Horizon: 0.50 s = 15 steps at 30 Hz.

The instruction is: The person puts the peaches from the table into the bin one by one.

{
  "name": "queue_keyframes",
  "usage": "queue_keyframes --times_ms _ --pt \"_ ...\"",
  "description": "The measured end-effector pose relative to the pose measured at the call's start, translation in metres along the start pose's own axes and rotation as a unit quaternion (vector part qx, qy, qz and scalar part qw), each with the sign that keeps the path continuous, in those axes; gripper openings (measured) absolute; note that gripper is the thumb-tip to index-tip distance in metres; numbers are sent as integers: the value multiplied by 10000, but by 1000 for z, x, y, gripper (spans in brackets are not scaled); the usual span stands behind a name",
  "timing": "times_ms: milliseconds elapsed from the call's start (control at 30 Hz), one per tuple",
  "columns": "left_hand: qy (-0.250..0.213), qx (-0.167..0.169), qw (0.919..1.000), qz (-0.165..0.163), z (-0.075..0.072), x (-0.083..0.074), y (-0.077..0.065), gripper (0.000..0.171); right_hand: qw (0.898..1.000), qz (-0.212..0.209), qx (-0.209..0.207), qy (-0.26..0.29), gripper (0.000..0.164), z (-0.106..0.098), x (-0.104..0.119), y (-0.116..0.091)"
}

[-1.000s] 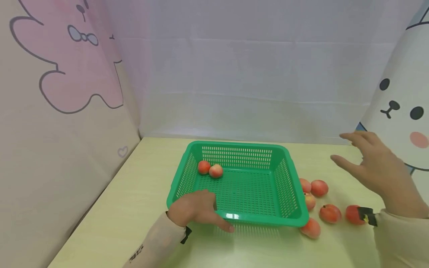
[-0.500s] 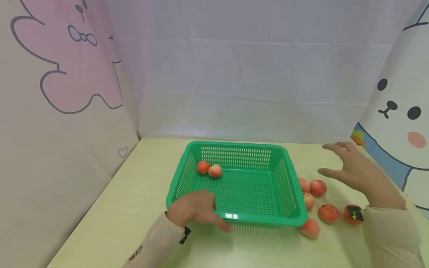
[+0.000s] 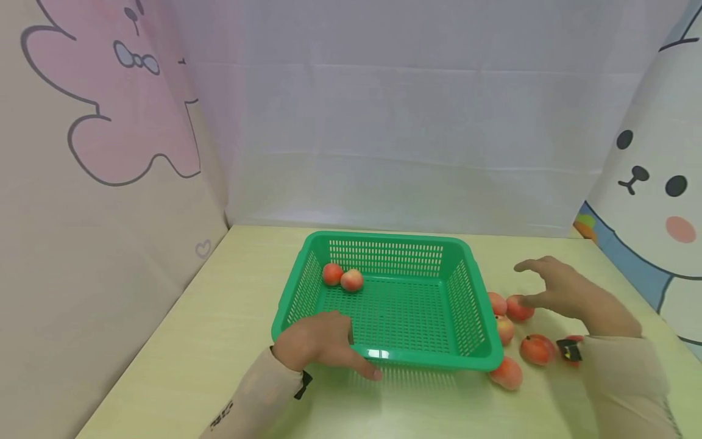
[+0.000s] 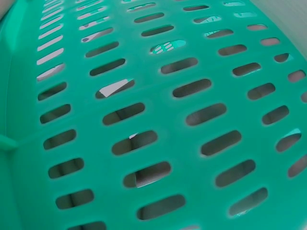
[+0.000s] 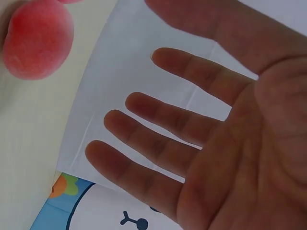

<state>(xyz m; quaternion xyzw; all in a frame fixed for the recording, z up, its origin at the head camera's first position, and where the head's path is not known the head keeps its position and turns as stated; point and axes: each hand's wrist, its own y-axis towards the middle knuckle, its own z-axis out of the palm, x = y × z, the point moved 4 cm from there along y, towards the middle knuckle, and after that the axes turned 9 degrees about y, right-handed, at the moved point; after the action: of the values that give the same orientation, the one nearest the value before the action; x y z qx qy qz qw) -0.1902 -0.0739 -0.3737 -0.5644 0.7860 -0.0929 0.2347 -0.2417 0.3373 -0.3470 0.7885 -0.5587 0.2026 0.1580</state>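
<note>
A green plastic basket (image 3: 389, 361) with slotted walls stands on the table, two red-yellow peaches (image 3: 352, 280) in its far left corner. My left hand (image 3: 318, 340) holds the basket's near rim, fingers over the inner side and thumb outside. Close slotted green wall (image 4: 158, 105) fills the left wrist view; the hand is hidden there. My right hand (image 3: 573, 292) hovers by a red peach (image 3: 517, 310) right of the basket, partly covering it in the head view. In the right wrist view its spread fingers hold nothing, apart from a peach (image 5: 39, 40).
Several more peaches lie right of the basket: a red one (image 3: 537, 349), one at the near corner (image 3: 507, 373), and others against the basket wall. A white curtain (image 3: 384, 146) hangs behind the table, with printed cartoon panels (image 3: 647, 231) at the sides.
My right hand has come down and leftward toward the peaches beside the basket, its fingers staying spread. The left hand, the basket and the peaches have kept their places.
</note>
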Motion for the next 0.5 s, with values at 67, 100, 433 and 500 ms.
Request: queue_keyframes --times_ms 67,100,433,500 --pt "13 5 10000 -7 0 0 0 65 10000 -23 47 1 62 2 -1 1" --pt "16 12 10000 -11 0 0 0 65 10000 -24 61 6 61 3 -1 1" --pt "17 -10 10000 -10 0 0 0 65 9995 137 242 114 57 11 -7 4" --pt "25 -19 10000 -6 0 0 0 65 9993 173 292 124 56 13 -10 5"
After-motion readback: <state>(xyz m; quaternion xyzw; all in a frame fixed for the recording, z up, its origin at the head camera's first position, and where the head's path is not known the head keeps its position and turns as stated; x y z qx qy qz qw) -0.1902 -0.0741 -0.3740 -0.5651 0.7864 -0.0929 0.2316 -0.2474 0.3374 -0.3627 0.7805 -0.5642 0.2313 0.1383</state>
